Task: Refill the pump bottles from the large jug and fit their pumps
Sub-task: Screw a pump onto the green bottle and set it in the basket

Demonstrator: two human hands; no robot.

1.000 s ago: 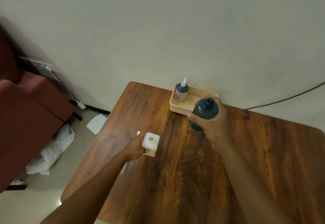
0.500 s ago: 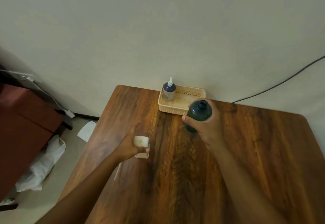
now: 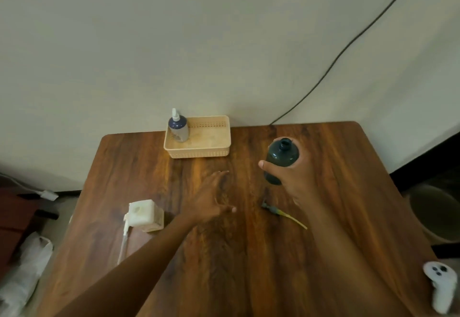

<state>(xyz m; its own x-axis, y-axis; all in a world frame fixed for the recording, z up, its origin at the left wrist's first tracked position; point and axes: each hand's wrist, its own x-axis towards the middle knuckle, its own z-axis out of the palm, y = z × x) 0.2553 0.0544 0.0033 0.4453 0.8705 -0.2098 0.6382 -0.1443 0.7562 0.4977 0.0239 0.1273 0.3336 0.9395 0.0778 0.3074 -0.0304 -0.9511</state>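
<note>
Having released white bottle (image 3: pixel 144 214), left hand (image 3: pixel 211 197) now empty, spread

Our right hand (image 3: pixel 293 179) gripping the uncapped dark bottle (image 3: pixel 282 158) over the tabletop (image 3: pixel 224 267), our left hand (image 3: pixel 211 199) empty with fingers spread, white bottle (image 3: pixel 144 213) standing at left, pump (image 3: pixel 281 213) lying loose near the right wrist, basket (image 3: pixel 199 148) by the wall holding a pump bottle (image 3: pixel 178 127)

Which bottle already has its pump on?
The small blue bottle in the basket. The dark green bottle and the white bottle have open tops.
</note>
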